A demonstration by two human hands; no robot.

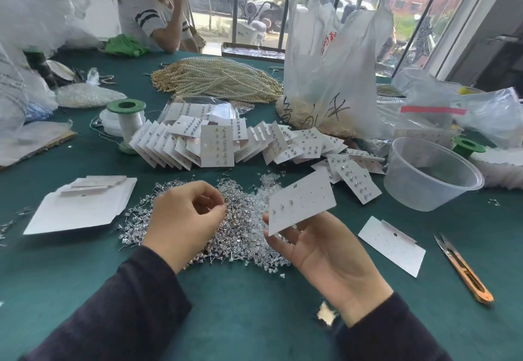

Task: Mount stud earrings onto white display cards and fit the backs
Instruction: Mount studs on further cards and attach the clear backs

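Pinching display card [301, 201] in right hand [319, 250]; curling left hand [184, 219] over stud pile [226, 236], can't tell holding what. Could tilt card, shedding mounted studs [281, 206] if backless.

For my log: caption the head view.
Right hand holds a part-filled display card; left hand curls over the stud-earring pile.

On the green table [243, 312] ahead of you lies a heap of pearl strands [218, 80], with a white plastic bag [325, 77] standing just to its right. At your right sit a clear plastic tub [410, 193] and, nearer, orange thread snips [464, 270]. At your left stands a green-capped spool [128, 123], and another person [147, 10] leans on the far edge.
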